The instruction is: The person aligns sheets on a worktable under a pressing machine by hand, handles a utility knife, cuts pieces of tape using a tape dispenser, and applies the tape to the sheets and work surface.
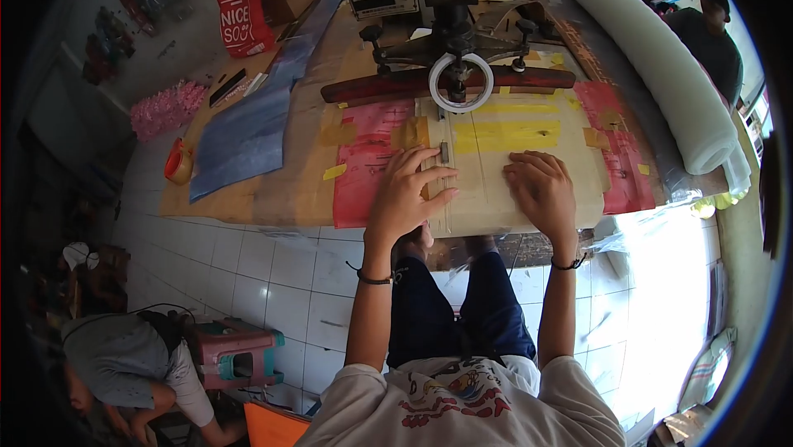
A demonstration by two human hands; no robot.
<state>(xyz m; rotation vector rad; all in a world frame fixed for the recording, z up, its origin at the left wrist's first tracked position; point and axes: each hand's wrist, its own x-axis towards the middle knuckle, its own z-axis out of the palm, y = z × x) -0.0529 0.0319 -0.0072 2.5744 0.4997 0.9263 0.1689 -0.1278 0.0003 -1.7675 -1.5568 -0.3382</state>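
Note:
My left hand (410, 192) rests with fingers spread at the left side of a beige sheet (496, 199) near the table's front. Its fingertips are close to a small dark metal piece (444, 153) on a clear strip. On the sheet's right part lies my right hand (543, 191), its fingers bent loosely and nothing visible in them. Yellow tape (508, 135) crosses the sheet ahead of my hands. Red sheets, one at left (363, 174) and one at right (624, 162), flank it. Behind stands a heavy press machine (454, 30) with a white ring (460, 83) on its front.
A blue sheet (244, 133) and an orange tape roll (178, 161) are at left on the table. A thick white foam roll (636, 50) runs along the right. One person (124, 356) bends down at lower left beside a plastic stool (239, 354); another (706, 42) is at upper right.

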